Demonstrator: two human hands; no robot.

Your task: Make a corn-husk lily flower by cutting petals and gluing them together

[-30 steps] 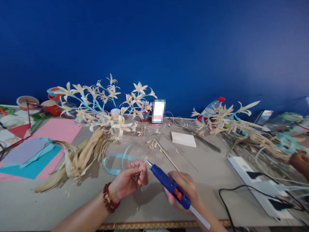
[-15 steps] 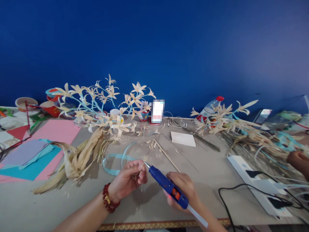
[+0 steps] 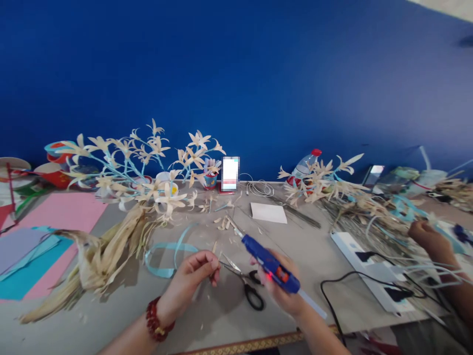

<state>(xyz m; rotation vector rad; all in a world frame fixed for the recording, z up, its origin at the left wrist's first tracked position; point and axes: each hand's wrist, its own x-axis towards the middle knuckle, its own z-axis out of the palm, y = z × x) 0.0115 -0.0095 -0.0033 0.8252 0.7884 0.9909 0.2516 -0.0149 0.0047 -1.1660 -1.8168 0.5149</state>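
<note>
My right hand is wrapped round a blue hot glue gun, its nozzle pointing up and to the left. A clear glue stick sticks out of the gun's back end. My left hand, wearing a red bead bracelet, has thumb and fingers pinched together. A small pale piece of corn husk seems to show at its fingertips, mostly hidden. Black-handled scissors lie on the table between my hands. A loop of light blue ribbon lies beyond my left hand.
Dried husks and coloured paper lie left. Husk flowers stand behind, near a phone. A white card lies mid-table. A power strip with cables is right, near another person's hand.
The glue gun's nozzle has moved away from my left fingertips, up and right. The scissors are now visible between my hands. The view has shifted right, showing more of the other person's arm.
</note>
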